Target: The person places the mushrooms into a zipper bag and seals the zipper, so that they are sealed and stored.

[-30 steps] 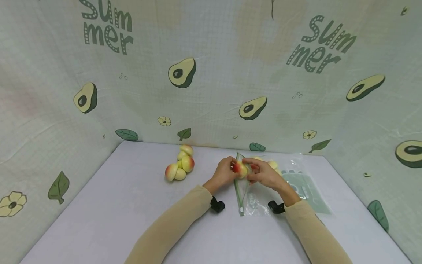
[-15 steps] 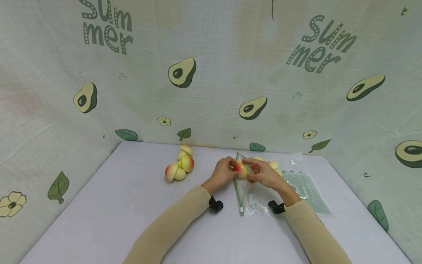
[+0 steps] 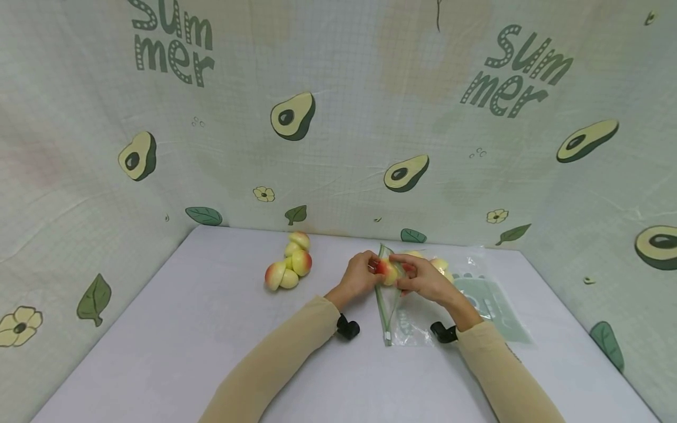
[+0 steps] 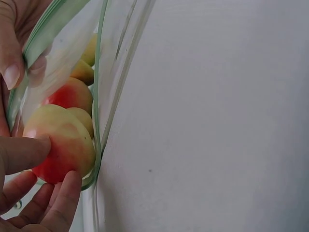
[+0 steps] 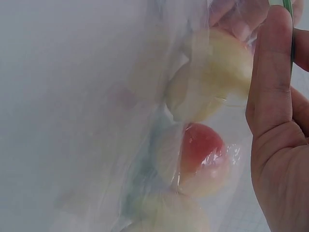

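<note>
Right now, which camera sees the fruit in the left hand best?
The left wrist view: the fruit looks big and close. The head view shows it small; right wrist shows fruits through the bag, unclear which.

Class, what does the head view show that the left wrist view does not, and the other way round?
Only the head view: the loose fruit on the table, the "summer" lettering on the cloth, and both sleeves.

Only the left wrist view: a red-sided fruit inside the bag beyond the held fruit, and a dark speck.

Both: the left hand gripping that held fruit at the bag's open mouth, the right hand holding its edge.
</note>
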`<action>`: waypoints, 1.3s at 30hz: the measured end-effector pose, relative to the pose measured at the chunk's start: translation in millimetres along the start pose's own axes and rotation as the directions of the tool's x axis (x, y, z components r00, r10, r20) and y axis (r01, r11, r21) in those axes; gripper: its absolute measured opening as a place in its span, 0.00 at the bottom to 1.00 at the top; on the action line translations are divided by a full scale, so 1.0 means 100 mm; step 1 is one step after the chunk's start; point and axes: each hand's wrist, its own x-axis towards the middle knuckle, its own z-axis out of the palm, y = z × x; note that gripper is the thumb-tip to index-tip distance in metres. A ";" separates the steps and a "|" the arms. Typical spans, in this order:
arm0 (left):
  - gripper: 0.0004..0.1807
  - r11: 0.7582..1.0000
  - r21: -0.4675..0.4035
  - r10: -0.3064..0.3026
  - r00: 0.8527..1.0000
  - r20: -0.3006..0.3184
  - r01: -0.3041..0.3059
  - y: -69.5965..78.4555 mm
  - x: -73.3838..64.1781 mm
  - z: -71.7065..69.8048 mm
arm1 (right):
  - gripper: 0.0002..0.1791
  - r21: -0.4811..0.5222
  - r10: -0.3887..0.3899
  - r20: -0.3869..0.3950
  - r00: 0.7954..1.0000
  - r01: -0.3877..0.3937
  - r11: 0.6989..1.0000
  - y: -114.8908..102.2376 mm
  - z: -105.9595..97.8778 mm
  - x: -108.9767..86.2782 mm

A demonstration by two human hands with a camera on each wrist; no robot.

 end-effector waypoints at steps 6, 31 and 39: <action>0.16 1.000 -0.001 0.026 1.000 -0.003 -0.026 0.00 0.00 0.00 | 0.33 0.007 -0.004 0.003 1.000 0.004 1.000 0.09 -0.01 0.03; 0.18 1.000 0.022 0.001 1.000 -0.009 -0.001 0.04 0.03 0.05 | 0.34 -0.030 -0.014 -0.018 1.000 0.014 0.999 0.34 -0.04 0.10; 0.18 1.000 0.021 -0.008 1.000 -0.010 0.009 0.04 0.03 0.06 | 0.34 -0.022 -0.002 -0.006 1.000 0.002 1.000 0.28 -0.03 0.09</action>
